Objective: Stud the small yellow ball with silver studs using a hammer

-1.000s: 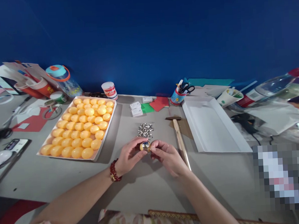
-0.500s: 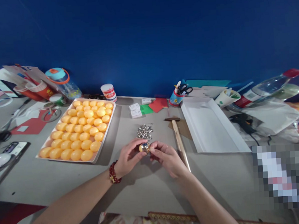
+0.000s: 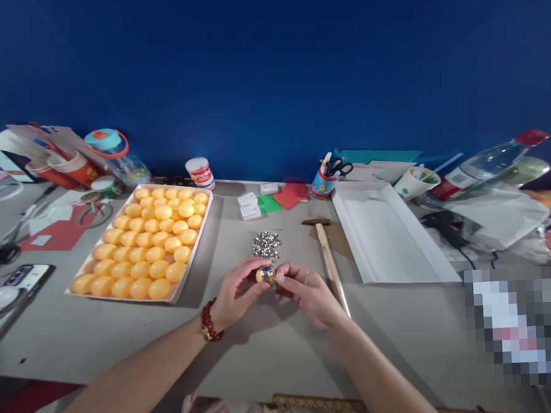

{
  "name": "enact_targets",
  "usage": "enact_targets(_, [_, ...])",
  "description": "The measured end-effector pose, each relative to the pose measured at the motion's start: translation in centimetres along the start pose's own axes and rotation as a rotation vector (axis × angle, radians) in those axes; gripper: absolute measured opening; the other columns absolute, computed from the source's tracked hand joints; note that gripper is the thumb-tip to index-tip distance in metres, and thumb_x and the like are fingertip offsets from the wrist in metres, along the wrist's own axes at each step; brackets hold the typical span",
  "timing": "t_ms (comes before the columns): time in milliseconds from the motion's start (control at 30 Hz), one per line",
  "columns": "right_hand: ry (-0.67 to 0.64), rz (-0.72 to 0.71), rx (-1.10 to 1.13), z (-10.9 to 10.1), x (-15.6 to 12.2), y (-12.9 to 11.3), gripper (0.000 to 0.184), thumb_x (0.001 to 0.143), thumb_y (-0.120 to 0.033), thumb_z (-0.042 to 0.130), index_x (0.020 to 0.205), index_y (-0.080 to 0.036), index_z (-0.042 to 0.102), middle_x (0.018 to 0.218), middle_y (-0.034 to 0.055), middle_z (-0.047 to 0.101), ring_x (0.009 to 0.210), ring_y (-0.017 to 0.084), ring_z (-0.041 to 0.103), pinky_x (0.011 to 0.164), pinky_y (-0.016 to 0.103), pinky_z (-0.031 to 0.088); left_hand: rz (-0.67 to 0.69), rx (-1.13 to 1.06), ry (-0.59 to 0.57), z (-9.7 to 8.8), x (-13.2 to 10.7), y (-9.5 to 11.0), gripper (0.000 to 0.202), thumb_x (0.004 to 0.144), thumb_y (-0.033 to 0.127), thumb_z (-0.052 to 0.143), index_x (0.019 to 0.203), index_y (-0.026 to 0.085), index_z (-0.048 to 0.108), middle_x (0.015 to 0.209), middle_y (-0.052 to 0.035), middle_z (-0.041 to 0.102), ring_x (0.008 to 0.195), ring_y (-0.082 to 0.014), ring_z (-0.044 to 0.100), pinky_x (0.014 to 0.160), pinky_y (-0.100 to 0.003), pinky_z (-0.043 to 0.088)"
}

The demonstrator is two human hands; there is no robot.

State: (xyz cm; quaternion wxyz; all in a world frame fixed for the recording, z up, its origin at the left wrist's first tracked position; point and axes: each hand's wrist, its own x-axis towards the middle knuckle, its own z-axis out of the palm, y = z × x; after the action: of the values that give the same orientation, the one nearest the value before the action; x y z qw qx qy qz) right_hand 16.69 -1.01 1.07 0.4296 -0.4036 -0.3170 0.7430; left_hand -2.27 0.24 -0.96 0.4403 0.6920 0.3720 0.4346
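Observation:
My left hand [image 3: 234,293] and my right hand [image 3: 307,291] meet over the grey table, fingers closed on one small yellow ball [image 3: 265,275] with shiny silver bits stuck on it. The left pinches it from the left, the right from the right. Just beyond my hands lies a pile of small silver pins [image 3: 266,244]. A red bead bracelet [image 3: 208,320] circles my left wrist. A white tray [image 3: 199,250] at the left holds several rows of plain yellow balls [image 3: 152,240].
A wooden-handled hammer [image 3: 327,257] lies right of my hands. An empty white tray [image 3: 399,274] sits further right. Cups, a scissors pot [image 3: 326,179], small boxes [image 3: 249,205], coloured paper, bottles and a phone [image 3: 23,276] crowd the back and sides. A blue wall stands behind.
My hands stay together on the ball, shifting only slightly; the view has tilted a little so everything sits lower.

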Motion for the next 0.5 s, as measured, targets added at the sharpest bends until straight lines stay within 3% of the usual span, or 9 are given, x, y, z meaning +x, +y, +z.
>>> enact_targets(500, [-0.011,0.017,0.012,0.01,-0.03,-0.32,0.029,0.071,-0.040,0.083,0.076,-0.017,0.067,0.078,0.0004,0.060,0.069,0.013,0.053,0.068,0.028,0.048,0.027,-0.008,0.010,0.03,-0.09,-0.08,0.034,0.089,0.031,0.063,0.120,0.018,0.063,0.119,-0.0116,0.066,0.110,-0.0235,0.062,0.096,-0.035,0.051])
